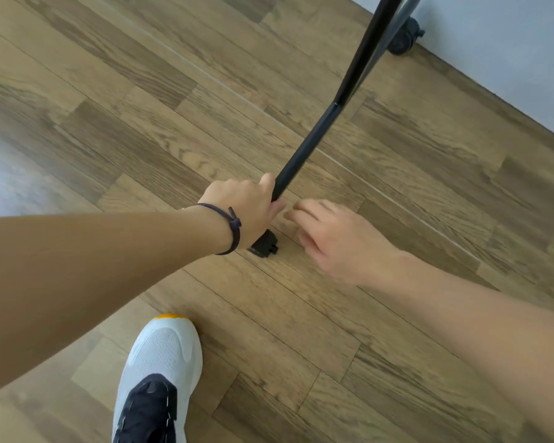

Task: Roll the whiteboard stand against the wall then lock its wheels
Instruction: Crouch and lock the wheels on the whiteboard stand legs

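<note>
A wood-plank floor fills nearly the whole view, meeting a pale wall that runs diagonally across the upper right corner. The black base bar of the whiteboard stand lies low over the planks, running from the person's hands up toward the wall, where its far caster sits right at the foot of the wall; on that evidence the stand looks already rolled into place, so the work now is judged to be the locking. The left hand, a dark cord bracelet on its wrist, is curled over the near end of the bar, seemingly steadying the stand so it cannot roll away while the brake is worked. Just below that hand the near caster peeks out, mostly covered, and whether its brake tab is up or down cannot be told. The right hand hovers just beside the caster with its fingers loosely bent and holding nothing, their tips close to the left hand's but apparently not touching it, poised as if to press the lock lever. A white and navy sneaker is planted on the floor nearer the camera, well apart from the caster, bracing the crouch.
</note>
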